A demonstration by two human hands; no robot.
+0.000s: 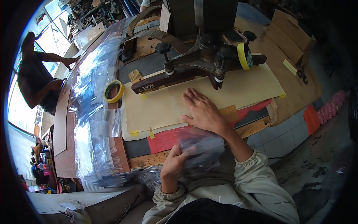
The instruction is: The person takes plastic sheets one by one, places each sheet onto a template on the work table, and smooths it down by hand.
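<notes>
My right hand [204, 111] lies flat with its fingers stretched out on a cream-coloured sheet [164, 112], which has small yellow tape pieces at its edges. Nearer my body, my left hand [174, 161] is closed on a clear plastic sheet [203, 146], blurred by motion. Beneath the plastic and along the cream sheet's near edge shows a red strip [160, 141]. Above the far part of the cream sheet stands a black metal press head [199, 56] with a long dark bar [149, 85].
A roll of yellow tape [114, 92] lies left of the cream sheet; another tape roll [244, 56] hangs on the bar. Many clear plastic sheets [91, 123] cover the left side. Scissors [302, 74] and a cardboard box [287, 35] sit at right. Another person [37, 74] stands far left.
</notes>
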